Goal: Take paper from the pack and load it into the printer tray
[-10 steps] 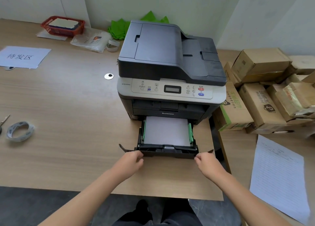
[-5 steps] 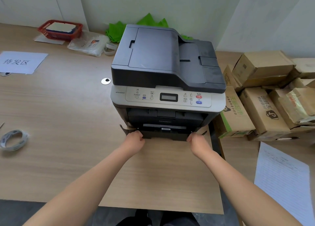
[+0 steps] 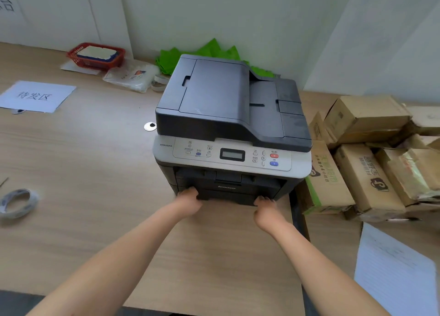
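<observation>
A dark grey and silver printer (image 3: pixel 228 106) stands on the wooden table (image 3: pixel 95 168). Its black paper tray (image 3: pixel 228 195) sits flush in the printer's base, so the white paper in it is hidden. My left hand (image 3: pixel 188 202) rests with curled fingers on the tray front's left corner. My right hand (image 3: pixel 266 209) presses on the right corner in the same way. No pack of paper is in view.
Several cardboard boxes (image 3: pixel 364 172) are piled right of the printer. A printed sheet (image 3: pixel 392 272) lies at the near right. A tape roll (image 3: pixel 17 202), a labelled sheet (image 3: pixel 35 96), a red basket (image 3: pixel 95 56) and a plastic bag (image 3: pixel 133 76) lie to the left.
The tray was pulled out with white paper showing; both hands have pushed it fully into the printer. My view has moved closer to the printer.
</observation>
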### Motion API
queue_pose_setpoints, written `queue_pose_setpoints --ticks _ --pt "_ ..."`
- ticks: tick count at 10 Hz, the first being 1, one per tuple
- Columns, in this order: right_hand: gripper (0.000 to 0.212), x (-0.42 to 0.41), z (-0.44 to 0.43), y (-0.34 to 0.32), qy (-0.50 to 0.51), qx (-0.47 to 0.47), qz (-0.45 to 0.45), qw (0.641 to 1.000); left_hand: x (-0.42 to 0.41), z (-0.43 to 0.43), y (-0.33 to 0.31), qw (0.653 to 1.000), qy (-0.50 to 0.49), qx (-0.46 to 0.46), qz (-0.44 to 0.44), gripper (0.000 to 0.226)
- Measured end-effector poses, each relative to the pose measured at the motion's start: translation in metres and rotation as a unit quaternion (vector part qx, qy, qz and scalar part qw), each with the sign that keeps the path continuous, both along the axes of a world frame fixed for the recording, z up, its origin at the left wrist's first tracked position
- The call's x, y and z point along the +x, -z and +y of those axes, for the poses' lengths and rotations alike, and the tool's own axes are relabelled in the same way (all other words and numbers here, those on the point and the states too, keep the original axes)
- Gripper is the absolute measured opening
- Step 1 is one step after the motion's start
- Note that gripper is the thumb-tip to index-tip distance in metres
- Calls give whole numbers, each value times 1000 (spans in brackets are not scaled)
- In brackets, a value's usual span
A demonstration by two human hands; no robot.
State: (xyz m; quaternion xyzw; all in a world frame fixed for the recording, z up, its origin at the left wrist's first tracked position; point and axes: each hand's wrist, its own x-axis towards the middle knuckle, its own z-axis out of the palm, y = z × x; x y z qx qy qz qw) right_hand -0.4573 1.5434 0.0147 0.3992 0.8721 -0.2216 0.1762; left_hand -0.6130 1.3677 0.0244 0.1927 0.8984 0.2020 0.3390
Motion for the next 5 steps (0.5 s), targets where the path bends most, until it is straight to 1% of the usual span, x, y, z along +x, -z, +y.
queue_pose_setpoints --ticks 1,2,3,4,5 --pt "34 -7 -12 -21 36 -4 58 998 -3 -5 -25 997 -22 54 41 28" --pt "37 -17 -23 -51 19 -32 74 997 -13 -25 -51 990 -49 94 87 28" --pt "32 -24 -30 -96 -70 -60 77 993 -35 -58 -75 987 -62 106 106 25" --pt "26 -42 -38 -152 -116 -75 146 980 -73 -80 -109 976 -102 97 164 23" --pt "25 -63 -41 -206 -91 -6 280 956 -99 -78 -159 953 -161 136 218 26"
